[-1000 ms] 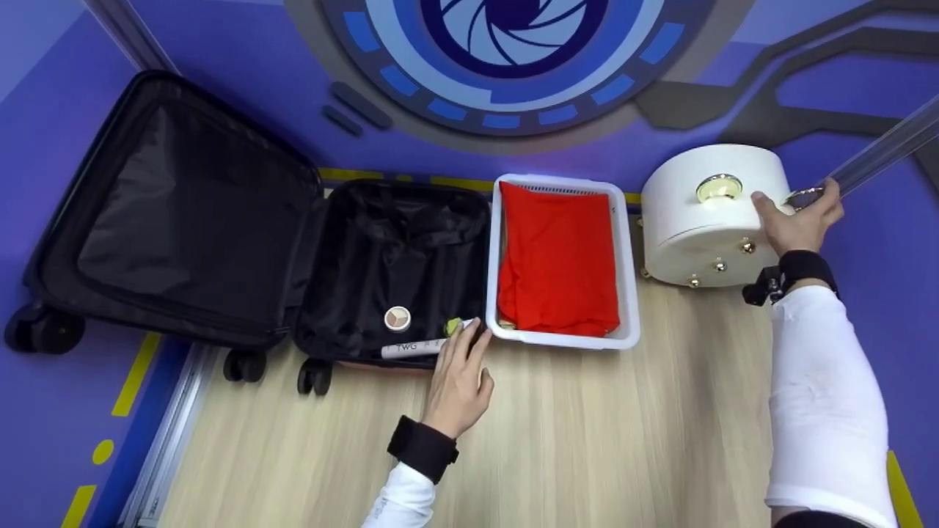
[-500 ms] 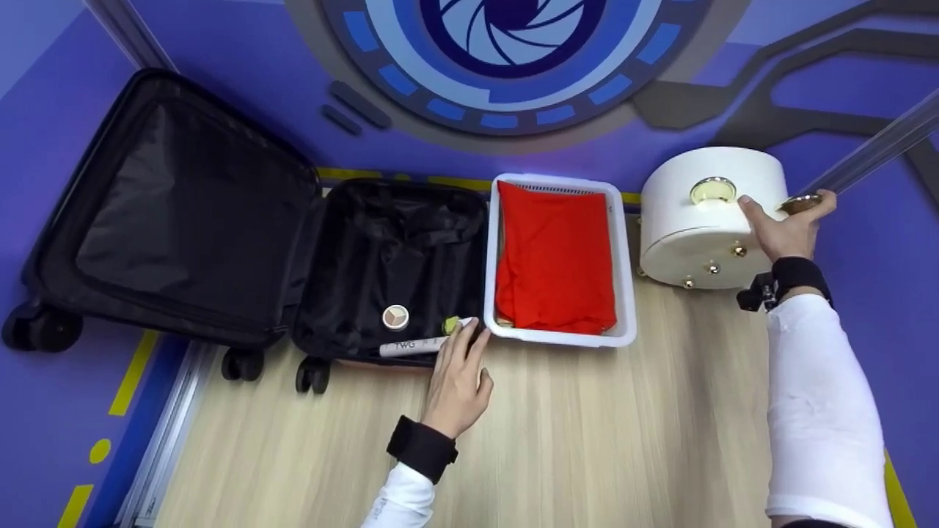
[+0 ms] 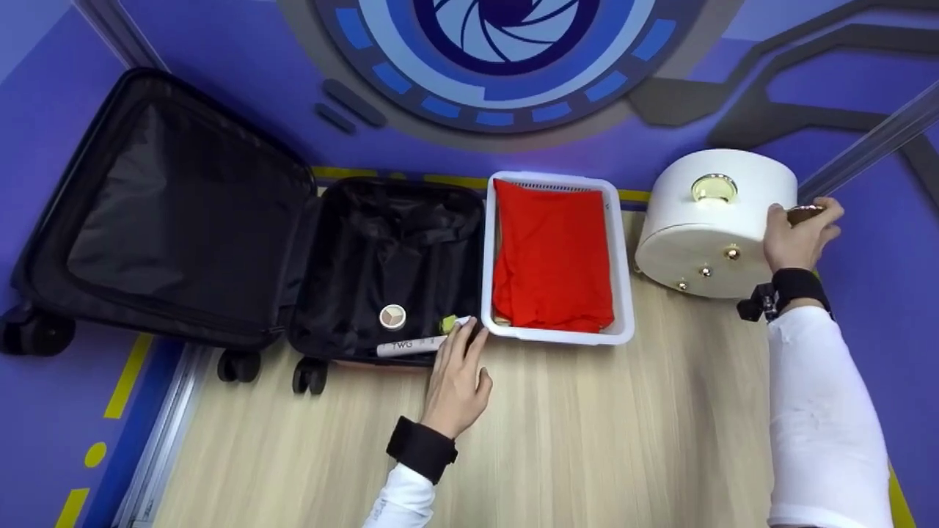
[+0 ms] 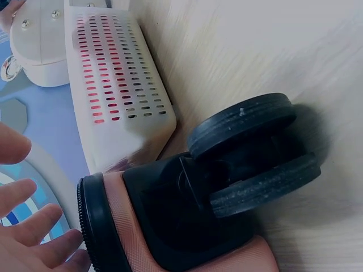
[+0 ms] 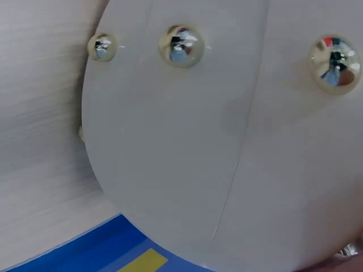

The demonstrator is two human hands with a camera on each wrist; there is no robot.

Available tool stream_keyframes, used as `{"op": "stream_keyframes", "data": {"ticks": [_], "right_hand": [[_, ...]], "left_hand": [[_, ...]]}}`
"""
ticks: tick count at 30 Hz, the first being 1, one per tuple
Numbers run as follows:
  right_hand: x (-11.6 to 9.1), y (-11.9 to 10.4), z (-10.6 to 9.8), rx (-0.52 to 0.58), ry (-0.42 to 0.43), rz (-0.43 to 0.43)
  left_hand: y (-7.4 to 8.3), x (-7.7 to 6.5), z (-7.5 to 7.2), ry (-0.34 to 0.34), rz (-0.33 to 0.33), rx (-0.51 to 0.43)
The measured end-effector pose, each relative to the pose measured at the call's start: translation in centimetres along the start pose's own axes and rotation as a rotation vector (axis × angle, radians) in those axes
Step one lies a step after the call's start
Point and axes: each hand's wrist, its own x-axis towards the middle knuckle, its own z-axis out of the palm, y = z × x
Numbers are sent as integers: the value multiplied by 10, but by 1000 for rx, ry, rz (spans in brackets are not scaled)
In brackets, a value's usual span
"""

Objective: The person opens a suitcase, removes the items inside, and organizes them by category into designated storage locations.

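Note:
My left hand [image 3: 458, 381], fingers extended, rests at the front edge of the open black-lined suitcase [image 3: 396, 249]; in the left wrist view its spread fingers lie beside the suitcase's zipped rim [image 4: 93, 226]. Just by these fingertips, inside the case, are a pale tube [image 3: 407, 346] marked TWG and a small green thing [image 3: 447, 323], partly hidden by the hand. My right hand [image 3: 798, 238] grips a white rounded box [image 3: 741, 161] by the shiny gold handle on its right side, thumb against the box. Gold knobs [image 5: 181, 45] dot its front face.
A round three-part makeup palette [image 3: 392, 317] lies in the suitcase. Between suitcase and box stands a white plastic basket [image 3: 622, 293] with folded red cloth [image 3: 554, 253] in it. The suitcase lid [image 3: 191, 213] leans open at left. A blue-purple wall [image 3: 411, 150] runs behind.
The white box has turned a little and come slightly towards me, its knobs shifting left, with my right hand on its handle. My left hand has stayed in place.

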Motion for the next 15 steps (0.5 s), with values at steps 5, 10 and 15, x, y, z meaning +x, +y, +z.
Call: {"op": "stream_keyframes", "data": {"ticks": [5, 10, 15], "right_hand": [[-12, 11, -7, -33, 48, 4], [-30, 25, -17, -46, 67, 31], [-53, 41, -31, -51, 64, 63]], "left_hand": [[0, -2, 0, -8, -5, -8], [2, -5, -1, -20, -8, -17], [5, -6, -1, -19, -3, -18]]}}
